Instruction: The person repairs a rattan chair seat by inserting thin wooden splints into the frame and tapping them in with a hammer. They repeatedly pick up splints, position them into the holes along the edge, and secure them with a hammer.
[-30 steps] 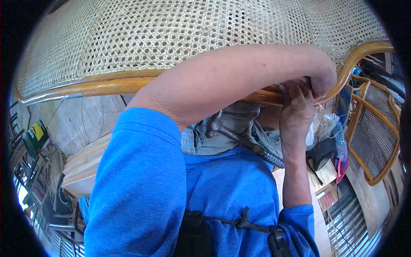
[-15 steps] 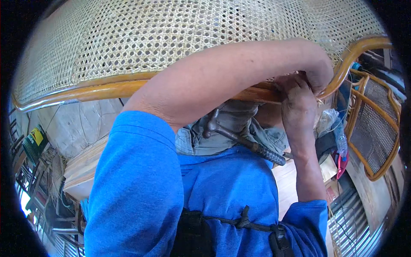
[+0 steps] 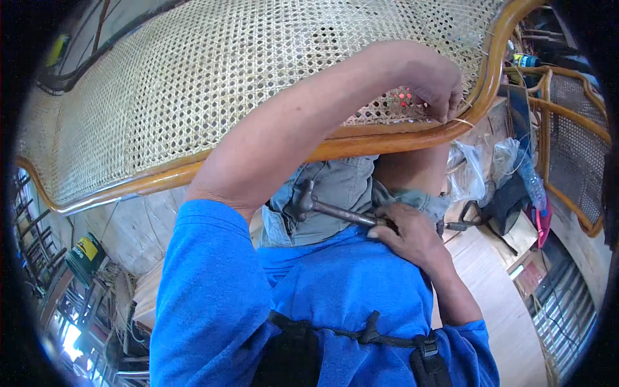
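Your right hand [image 3: 412, 235] grasps the hammer [image 3: 342, 213] near the far end of its handle, with the thumb on the side nearer your body and the fingers over the other side. The hammer lies across your lap, between your blue shirt [image 3: 348, 277] and the front of your grey-green shorts [image 3: 345, 184]; its metal head is to the left of that hand, well apart from the fingers, and the handle runs from there down and right into your grip.

Your left arm reaches across the woven cane panel [image 3: 213, 84], so your left hand [image 3: 442, 90] is farther from your body than the right one, and a little to its right. Its fingers are bent and point down at the inner edge of the glossy wooden frame [image 3: 387, 143], near the corner where the frame curves upward. A thin pale strip [image 3: 463, 121] crosses the frame just beside those fingertips; you cannot tell from here whether they pinch it or only rest next to it. The cane mesh spreads beyond and to the left of that hand, partly covered by your forearm.

To the right of the lap, below the frame, is a clear plastic bag [image 3: 467, 171].
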{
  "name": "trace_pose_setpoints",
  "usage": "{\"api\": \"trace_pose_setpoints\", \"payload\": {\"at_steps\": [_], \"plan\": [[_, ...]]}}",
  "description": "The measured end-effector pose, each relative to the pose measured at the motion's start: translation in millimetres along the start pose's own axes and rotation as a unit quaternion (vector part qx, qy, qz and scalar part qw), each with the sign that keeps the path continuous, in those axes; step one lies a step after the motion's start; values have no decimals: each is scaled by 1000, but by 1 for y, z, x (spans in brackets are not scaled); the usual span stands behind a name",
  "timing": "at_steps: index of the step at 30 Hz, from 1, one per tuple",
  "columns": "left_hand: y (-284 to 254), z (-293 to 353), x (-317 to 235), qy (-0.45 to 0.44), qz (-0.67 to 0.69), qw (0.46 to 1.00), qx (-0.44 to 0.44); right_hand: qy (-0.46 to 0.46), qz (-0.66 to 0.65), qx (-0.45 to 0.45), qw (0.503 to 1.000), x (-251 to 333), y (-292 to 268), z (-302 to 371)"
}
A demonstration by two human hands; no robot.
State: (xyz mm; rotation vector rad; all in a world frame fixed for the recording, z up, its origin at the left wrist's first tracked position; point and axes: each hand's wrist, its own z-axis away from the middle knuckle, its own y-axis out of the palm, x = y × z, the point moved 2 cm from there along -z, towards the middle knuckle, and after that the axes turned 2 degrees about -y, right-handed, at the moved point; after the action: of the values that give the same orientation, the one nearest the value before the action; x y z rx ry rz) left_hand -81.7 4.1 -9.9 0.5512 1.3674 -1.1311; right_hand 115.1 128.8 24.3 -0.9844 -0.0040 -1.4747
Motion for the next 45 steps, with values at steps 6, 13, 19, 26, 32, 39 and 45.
{"api": "trace_pose_setpoints", "payload": {"at_steps": [6,13,19,26,32,39,45], "plan": [[2,4,8,13,51,999,0,-5,-99,21,995,7,-44,30],[-13,31,-8,-47,-106,981,-155,80,-19,-89,993,-16,-48,40],[37,102,-24,-130,-195,909,-344,-159,15,-81,984,-16,6,2],[82,105,-28,-159,-209,826,-499,-196,123,-428,874,-20,-80,-36],[93,103,-32,-230,-228,809,-490,-152,189,-350,905,-23,-100,-53],[100,99,-29,-232,-233,796,-508,-170,126,-316,925,-22,-83,-36],[102,99,-35,-230,-247,796,-502,-198,61,-315,926,-30,-81,-35]]}}
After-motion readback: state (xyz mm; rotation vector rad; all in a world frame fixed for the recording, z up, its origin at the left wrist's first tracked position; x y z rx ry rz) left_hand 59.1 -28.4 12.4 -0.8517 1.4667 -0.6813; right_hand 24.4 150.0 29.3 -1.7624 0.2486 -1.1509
